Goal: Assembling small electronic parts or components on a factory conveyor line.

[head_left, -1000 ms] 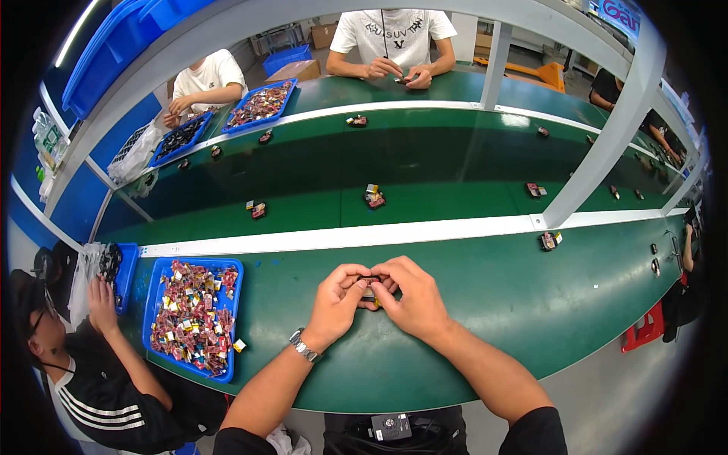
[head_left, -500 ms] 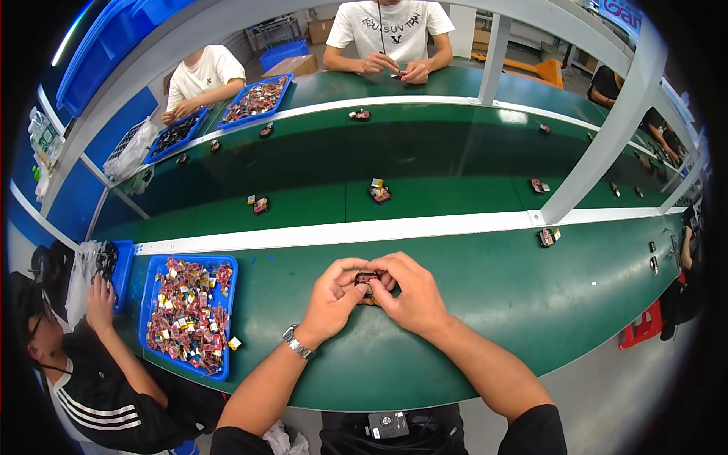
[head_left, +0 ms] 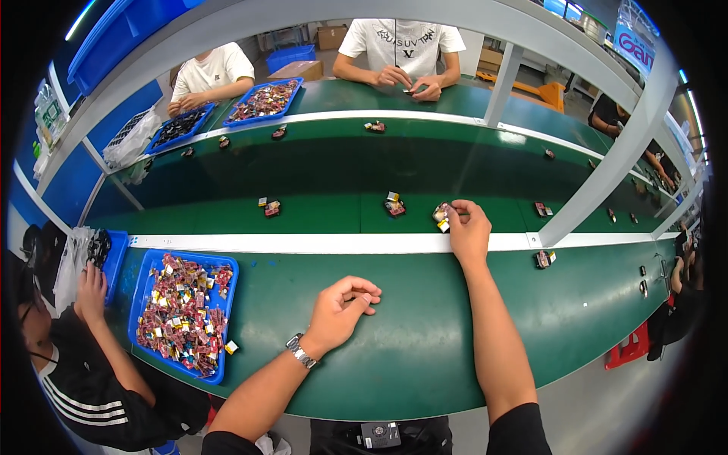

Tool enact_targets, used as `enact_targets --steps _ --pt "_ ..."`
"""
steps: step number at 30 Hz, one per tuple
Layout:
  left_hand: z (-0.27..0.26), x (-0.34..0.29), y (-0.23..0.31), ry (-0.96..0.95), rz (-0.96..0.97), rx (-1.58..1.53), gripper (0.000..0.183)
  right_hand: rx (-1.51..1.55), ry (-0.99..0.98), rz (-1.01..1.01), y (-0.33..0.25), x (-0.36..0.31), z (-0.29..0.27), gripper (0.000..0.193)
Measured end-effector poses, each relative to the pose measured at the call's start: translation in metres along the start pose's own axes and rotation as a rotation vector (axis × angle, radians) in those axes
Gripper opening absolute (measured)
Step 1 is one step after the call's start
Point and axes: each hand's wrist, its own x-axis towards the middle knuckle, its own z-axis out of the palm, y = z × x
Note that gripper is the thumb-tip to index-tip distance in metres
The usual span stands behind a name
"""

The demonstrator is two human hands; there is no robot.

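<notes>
My right hand (head_left: 470,231) reaches past the white rail and pinches a small circuit board assembly (head_left: 440,215) at its right side. The piece has a dark casing and a white-and-yellow tab, and it is at the green belt beyond the rail; I cannot tell whether it touches the belt. Over the near green worktop, my left hand (head_left: 340,309) hangs with fingers loosely bent and thumb apart, nothing visible in it. Another assembly (head_left: 393,205) lies on the belt to the left of my right hand.
A blue tray (head_left: 233,303) heaped with red circuit boards stands at my left. The white rail (head_left: 326,243) crosses the table, with a grey post (head_left: 607,159) at right. More assemblies (head_left: 271,207) dot the belt. A co-worker's hand (head_left: 92,292) works at the far left; others sit opposite.
My hands were together over the worktop, holding a small assembly. Now the right hand has carried it forward to the belt, and the left has let go and stays behind.
</notes>
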Motion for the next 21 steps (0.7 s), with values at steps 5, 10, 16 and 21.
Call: enact_targets --steps 5,10,16,21 --pt "-0.003 0.000 -0.003 -0.004 -0.011 -0.008 0.013 -0.221 0.157 -0.315 -0.007 0.010 0.020 0.023" --pt "-0.004 -0.003 -0.003 -0.012 -0.010 0.015 0.012 -0.400 -0.070 -0.428 -0.029 -0.023 0.059 0.044" --pt "-0.003 -0.001 0.000 -0.024 -0.012 -0.020 0.012 -0.435 -0.134 -0.261 -0.028 -0.016 0.074 0.051" --pt "-0.006 0.001 0.003 -0.015 -0.009 -0.037 0.016 -0.081 -0.104 -0.247 -0.027 -0.034 0.055 0.052"
